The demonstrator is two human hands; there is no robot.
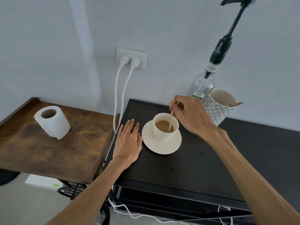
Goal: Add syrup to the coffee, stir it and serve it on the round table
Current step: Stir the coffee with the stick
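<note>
The right hand [189,114] pinches the thin wooden stirring stick [171,116] near its upper end, between the thumb and the curled fingers. The stick is light and stiff, but so thin that, I think, it can bend or snap if it is pushed hard against the bottom. Its long axis leans: the top end points up and away toward the wall, above the fingers, and the lower end goes down and a little to the left into the coffee.

The lower end stands in the light brown coffee [164,125] inside the cream ceramic cup [162,133]. The cup stands upright on the round cream saucer [162,146], with its mouth straight up. The cup is quite full, so the liquid can probably spill when it is carried. Ceramic is hard, smooth and fragile; I judge it best to take the saucer by its rim from both sides and keep it level. I cannot see the handle of the cup clearly.

The left hand [128,140] lies flat on the black table top [186,168], fingers straight, holding nothing, just beside the left edge of the saucer; whether it touches the rim I cannot tell.

Behind the right hand stands the clear glass syrup bottle with a black pump [202,86], upright, with its pump head pointing left.
</note>
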